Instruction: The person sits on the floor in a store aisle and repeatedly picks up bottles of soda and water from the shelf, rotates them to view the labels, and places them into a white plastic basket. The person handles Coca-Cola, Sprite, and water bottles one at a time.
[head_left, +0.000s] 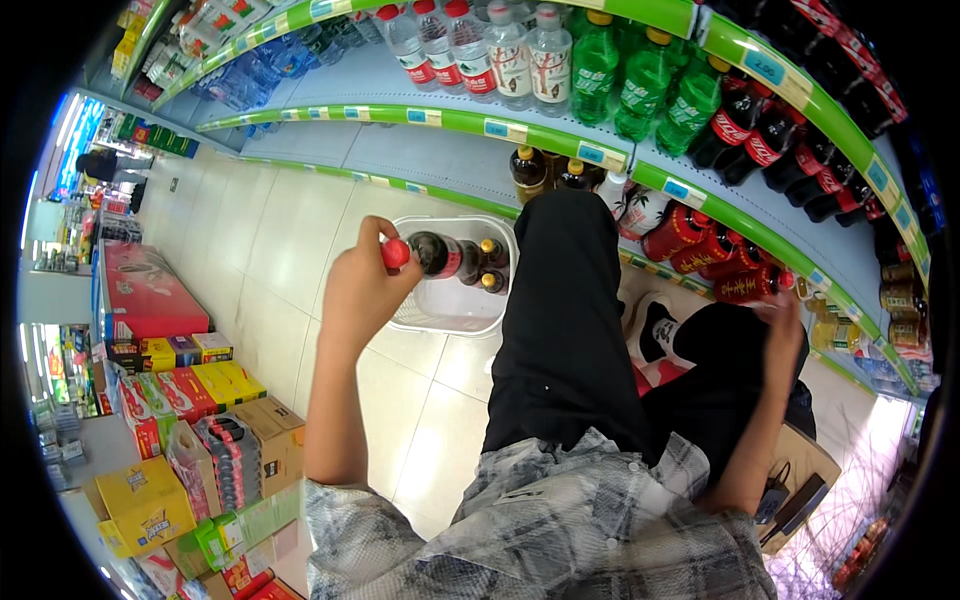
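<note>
My left hand (367, 274) grips the red cap (395, 253) of a dark cola bottle (431, 253) with a red label. The bottle stands over a white plastic basket (454, 327) on the floor, its lower end within the rim. Beside it in the basket are two small dark bottles with yellow caps (491, 283). My right hand (784, 322), blurred, is at the lower shelf, near the cap of a red-labelled drink bottle (750, 283). Whether its fingers hold that bottle cannot be made out.
Shelves with green edge strips (450, 120) curve across the front, holding water bottles (551, 64), green soda bottles (641, 86) and cola bottles (735, 124). My bent knee (570, 225) rises right of the basket. Stacked cartons (270, 431) stand at left; a cardboard box (814, 465) is at right.
</note>
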